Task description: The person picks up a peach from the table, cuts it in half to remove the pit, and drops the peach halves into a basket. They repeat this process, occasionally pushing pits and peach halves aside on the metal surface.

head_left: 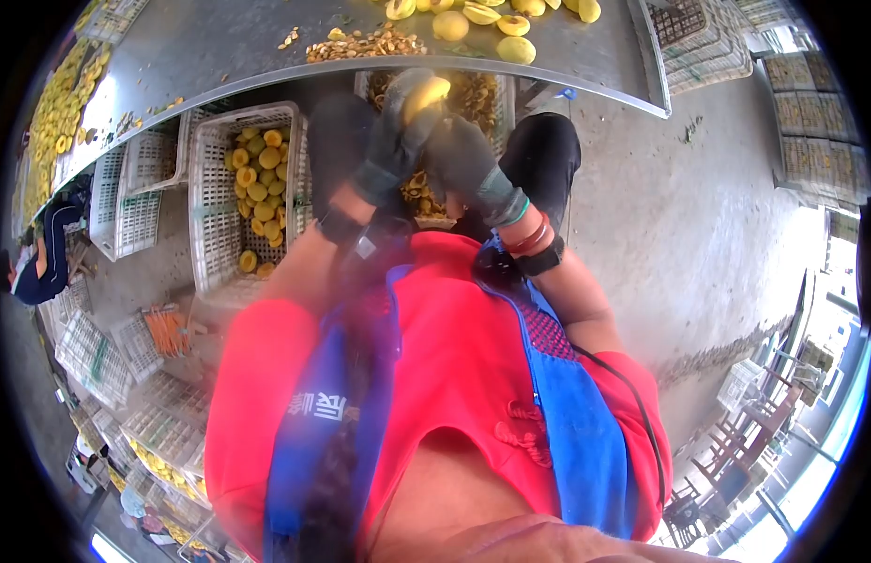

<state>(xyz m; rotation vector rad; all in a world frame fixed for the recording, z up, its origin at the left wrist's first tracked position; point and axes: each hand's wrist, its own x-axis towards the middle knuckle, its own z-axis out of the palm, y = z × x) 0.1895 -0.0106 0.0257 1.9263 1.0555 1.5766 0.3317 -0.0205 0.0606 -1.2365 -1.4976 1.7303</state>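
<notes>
In a dark work glove, my left hand (398,141) is closed around a yellow peach (426,97), held just below the metal table's edge. My right hand (463,158), gloved as well, meets it from the right with its fingers curled in. Whatever it may grip is hidden and blurred. Beneath both hands stands a crate (503,103) with brownish peach scraps, partly covered by my arms and legs. Yellow peaches (451,25), some of them halved, lie on the table above my hands, with a pile of pits (370,43) to their left.
The metal table (229,56) spans the front, its raised rim close to my hands. At my left a white crate (203,188) holds peaches (262,183). More crates (126,202) stand beyond it, near a seated person (51,249). Stacked crates (815,122) stand far right.
</notes>
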